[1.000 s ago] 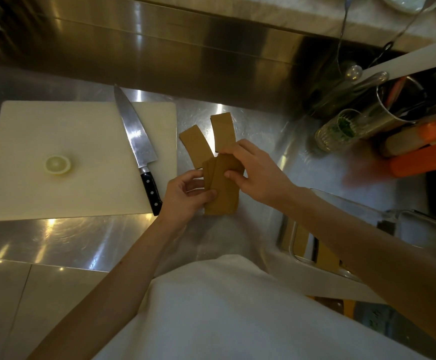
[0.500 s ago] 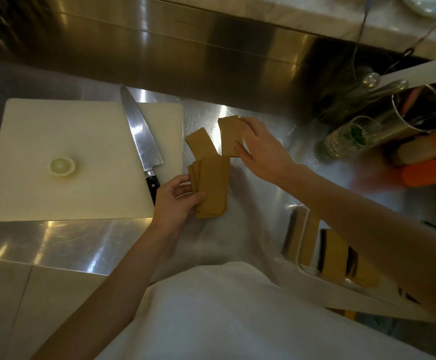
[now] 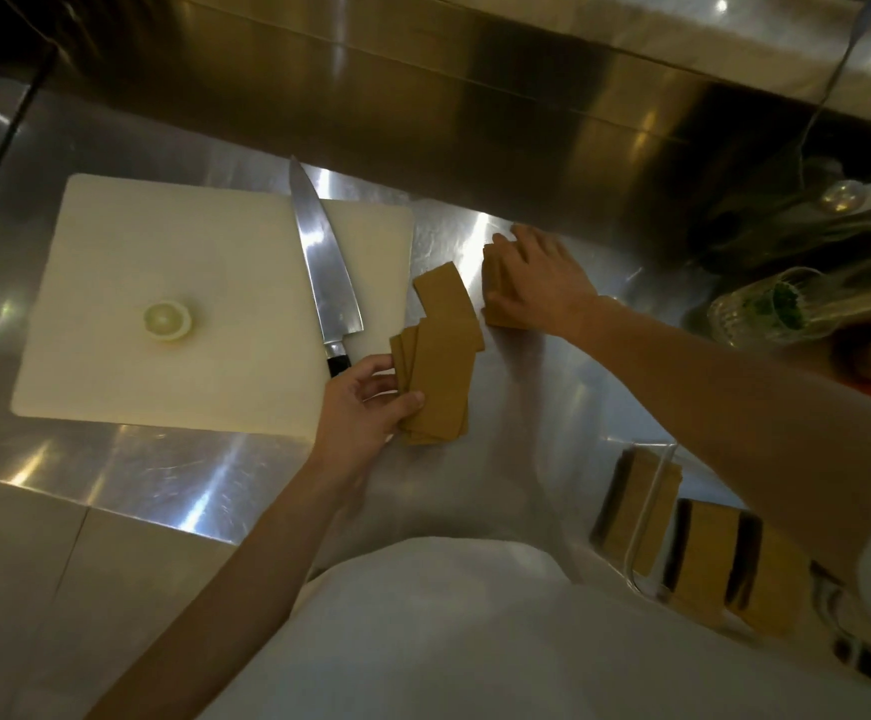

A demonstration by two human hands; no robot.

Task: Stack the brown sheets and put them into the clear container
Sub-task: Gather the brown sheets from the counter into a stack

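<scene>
Gathering brown sheets on the steel worktop [image 3: 527, 433] beside the cutting board [image 3: 179, 304].

The left hand [image 3: 366, 402] has its fingers [image 3: 407, 400] curled narrow, thumb on top, holding a fanned stack of brown sheets [image 3: 438, 387] just right of the cutting board's near corner. One loose sheet [image 3: 444, 298] lies partly under that stack, angled away from the board. The right hand [image 3: 537, 278] lies flat, fingers spread, pressing another brown sheet [image 3: 496, 317] further right of the board. The clear container [image 3: 646, 517], with more sheets inside, sits well right of the board, nearer the person. A knife [image 3: 324, 272] and a lemon half [image 3: 167, 320] rest on the board.
</scene>
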